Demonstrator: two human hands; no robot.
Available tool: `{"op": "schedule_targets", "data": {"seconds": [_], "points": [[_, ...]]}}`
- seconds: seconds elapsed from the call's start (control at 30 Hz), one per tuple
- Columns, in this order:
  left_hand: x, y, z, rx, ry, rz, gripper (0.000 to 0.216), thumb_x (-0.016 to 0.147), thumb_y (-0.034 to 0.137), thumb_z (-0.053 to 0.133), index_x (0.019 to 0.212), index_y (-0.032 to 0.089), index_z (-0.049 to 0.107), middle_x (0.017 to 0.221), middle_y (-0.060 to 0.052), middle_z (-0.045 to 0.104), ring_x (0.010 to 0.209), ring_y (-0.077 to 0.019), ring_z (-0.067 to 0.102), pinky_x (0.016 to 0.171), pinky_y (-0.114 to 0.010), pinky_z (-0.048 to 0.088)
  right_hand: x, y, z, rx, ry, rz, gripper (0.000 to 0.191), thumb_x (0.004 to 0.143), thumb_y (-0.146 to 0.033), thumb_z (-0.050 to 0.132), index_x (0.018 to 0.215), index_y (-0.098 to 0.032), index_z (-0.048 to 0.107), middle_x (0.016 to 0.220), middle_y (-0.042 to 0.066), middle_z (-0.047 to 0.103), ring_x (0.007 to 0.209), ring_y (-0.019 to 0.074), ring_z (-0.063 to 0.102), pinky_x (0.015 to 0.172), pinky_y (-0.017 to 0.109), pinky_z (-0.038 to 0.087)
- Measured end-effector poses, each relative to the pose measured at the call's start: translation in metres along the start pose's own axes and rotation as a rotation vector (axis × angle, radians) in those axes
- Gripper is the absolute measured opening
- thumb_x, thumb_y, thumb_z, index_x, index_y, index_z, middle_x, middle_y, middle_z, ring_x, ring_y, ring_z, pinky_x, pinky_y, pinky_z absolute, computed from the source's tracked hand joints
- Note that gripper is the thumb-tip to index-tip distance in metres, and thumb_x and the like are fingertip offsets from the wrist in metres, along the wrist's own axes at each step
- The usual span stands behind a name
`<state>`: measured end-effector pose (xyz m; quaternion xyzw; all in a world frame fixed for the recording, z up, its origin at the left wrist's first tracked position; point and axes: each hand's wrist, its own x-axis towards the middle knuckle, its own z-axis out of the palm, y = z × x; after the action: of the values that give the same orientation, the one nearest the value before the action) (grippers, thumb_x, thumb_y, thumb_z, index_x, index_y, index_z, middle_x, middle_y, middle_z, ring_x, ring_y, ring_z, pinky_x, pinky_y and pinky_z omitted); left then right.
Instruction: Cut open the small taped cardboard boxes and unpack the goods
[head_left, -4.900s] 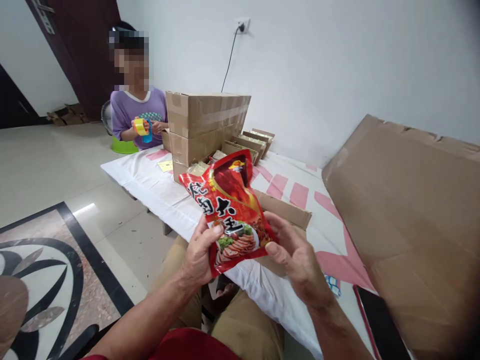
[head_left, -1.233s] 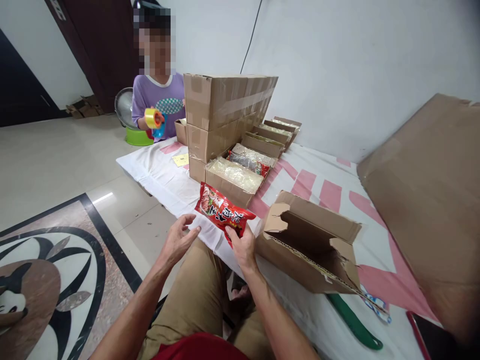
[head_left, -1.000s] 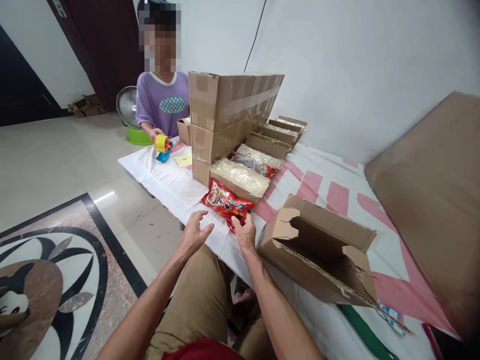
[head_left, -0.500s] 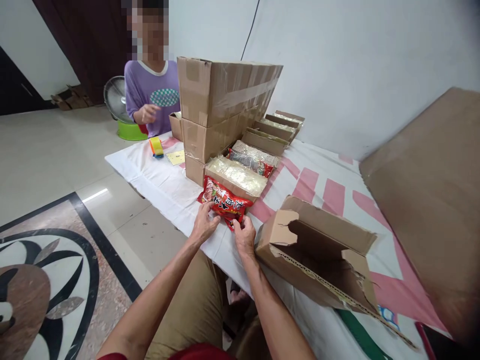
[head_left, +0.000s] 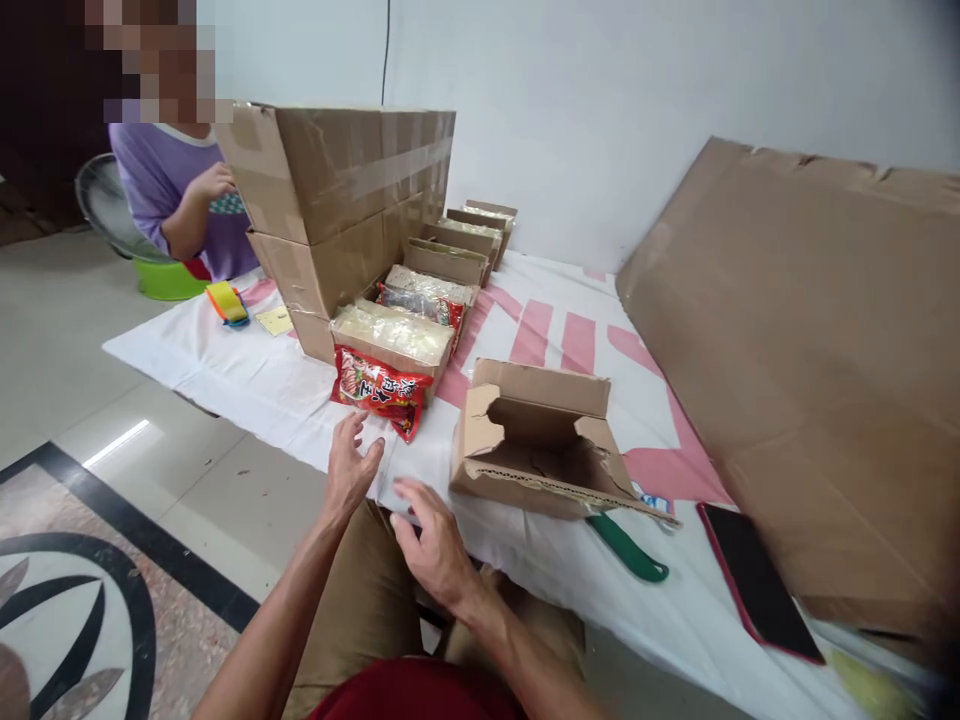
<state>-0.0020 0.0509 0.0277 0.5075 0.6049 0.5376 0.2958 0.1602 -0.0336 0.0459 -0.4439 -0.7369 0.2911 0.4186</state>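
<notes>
A red food packet (head_left: 377,387) lies flat on the white-and-pink cloth (head_left: 247,375), leaning against an open box of pale packets (head_left: 394,335). My left hand (head_left: 349,468) hovers just below the packet, fingers spread, holding nothing. My right hand (head_left: 430,545) is lower, near the cloth's front edge, fingers loosely apart and empty. To its right stands an empty torn cardboard box (head_left: 536,440), open at the top.
Taped cartons (head_left: 337,215) are stacked behind the open boxes. A person in a purple shirt (head_left: 169,190) sits at the far left; a tape dispenser (head_left: 227,303) lies near them. A green-handled tool (head_left: 626,548), a dark phone (head_left: 757,585) and a big cardboard sheet (head_left: 810,340) are at the right.
Both my hands let go of the red packet, which now lies against the box. My hands drew back toward me. The view swung right.
</notes>
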Motion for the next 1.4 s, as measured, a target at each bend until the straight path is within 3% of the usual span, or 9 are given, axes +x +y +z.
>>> {"op": "schedule_targets", "data": {"seconds": [0.13, 0.33, 0.47, 0.63, 0.73, 0.93, 1.13, 1.27, 1.4], "points": [[-0.024, 0.018, 0.003, -0.024, -0.121, 0.074, 0.051, 0.079, 0.033, 0.066, 0.129, 0.024, 0.062, 0.146, -0.013, 0.055, 0.132, -0.0313, 0.058, 0.103, -0.048, 0.052, -0.032, -0.019, -0.047, -0.039, -0.116, -0.092, 0.025, 0.096, -0.016, 0.054, 0.104, -0.026, 0.076, 0.097, 0.005, 0.081, 0.09, 0.022, 0.076, 0.087, 0.036, 0.06], [-0.04, 0.05, 0.013, -0.042, -0.435, 0.251, 0.064, 0.083, 0.038, 0.071, 0.144, 0.025, 0.054, 0.161, -0.016, 0.044, 0.152, -0.0345, 0.039, 0.118, -0.054, 0.041, -0.093, -0.011, -0.147, -0.234, 0.23, -0.009, 0.019, 0.095, -0.021, 0.061, 0.101, -0.029, 0.078, 0.096, 0.005, 0.081, 0.084, 0.0235, 0.078, 0.079, 0.035, 0.063], [-0.04, 0.069, 0.028, -0.049, -0.498, 0.305, 0.079, 0.081, 0.046, 0.079, 0.151, 0.027, 0.048, 0.167, -0.018, 0.035, 0.156, -0.0369, 0.032, 0.122, -0.057, 0.036, -0.121, 0.002, -0.207, -0.44, 0.471, 0.164, 0.014, 0.095, -0.036, 0.064, 0.1, -0.031, 0.076, 0.093, 0.006, 0.08, 0.077, 0.0247, 0.074, 0.074, 0.037, 0.062], [-0.037, 0.084, 0.049, -0.103, -0.531, 0.289, 0.086, 0.077, 0.052, 0.084, 0.152, 0.029, 0.049, 0.17, -0.017, 0.029, 0.156, -0.0379, 0.033, 0.119, -0.054, 0.04, -0.094, 0.043, -0.252, -0.471, 0.418, 0.212, 0.069, 0.082, -0.057, 0.076, 0.141, -0.027, 0.059, 0.139, 0.013, 0.067, 0.112, 0.031, 0.07, 0.087, 0.042, 0.061], [-0.037, 0.093, 0.061, -0.133, -0.515, 0.273, 0.072, 0.079, 0.053, 0.082, 0.142, 0.026, 0.059, 0.164, -0.018, 0.04, 0.15, -0.0378, 0.042, 0.115, -0.051, 0.044, -0.059, 0.066, -0.259, -0.357, 0.278, 0.196, 0.084, 0.078, -0.065, 0.077, 0.148, -0.025, 0.053, 0.155, 0.016, 0.054, 0.137, 0.0343, 0.057, 0.098, 0.045, 0.058], [-0.046, 0.109, 0.054, -0.129, -0.262, 0.253, 0.02, 0.089, 0.038, 0.068, 0.098, 0.02, 0.072, 0.132, -0.013, 0.066, 0.129, -0.0306, 0.061, 0.112, -0.045, 0.045, -0.045, 0.049, -0.213, -0.333, 0.364, 0.221, 0.055, 0.093, -0.065, 0.058, 0.125, -0.022, 0.067, 0.132, 0.014, 0.068, 0.132, 0.0347, 0.06, 0.113, 0.052, 0.047], [-0.067, 0.103, 0.029, -0.155, -0.183, 0.118, 0.032, 0.089, 0.03, 0.065, 0.12, 0.021, 0.064, 0.126, -0.01, 0.068, 0.118, -0.0256, 0.064, 0.103, -0.039, 0.049, -0.07, 0.036, -0.204, -0.219, 0.319, 0.289, 0.073, 0.092, -0.064, 0.061, 0.152, -0.024, 0.049, 0.149, 0.015, 0.059, 0.131, 0.0344, 0.061, 0.104, 0.045, 0.052], [-0.073, 0.099, 0.031, -0.153, -0.179, 0.113, 0.043, 0.091, 0.029, 0.063, 0.133, 0.02, 0.057, 0.133, -0.011, 0.064, 0.123, -0.0257, 0.061, 0.107, -0.04, 0.047, -0.027, 0.048, -0.222, 0.045, 0.42, 0.364, 0.079, 0.088, -0.066, 0.067, 0.152, -0.024, 0.047, 0.154, 0.017, 0.055, 0.14, 0.0357, 0.053, 0.111, 0.052, 0.046], [-0.077, 0.097, 0.036, -0.162, -0.165, 0.178, 0.042, 0.096, 0.03, 0.059, 0.137, 0.021, 0.055, 0.133, -0.011, 0.064, 0.123, -0.0258, 0.06, 0.107, -0.042, 0.047, 0.007, 0.039, -0.223, 0.157, 0.561, 0.271, 0.072, 0.084, -0.062, 0.073, 0.144, -0.025, 0.057, 0.135, 0.012, 0.068, 0.128, 0.0338, 0.061, 0.109, 0.055, 0.047]]}}
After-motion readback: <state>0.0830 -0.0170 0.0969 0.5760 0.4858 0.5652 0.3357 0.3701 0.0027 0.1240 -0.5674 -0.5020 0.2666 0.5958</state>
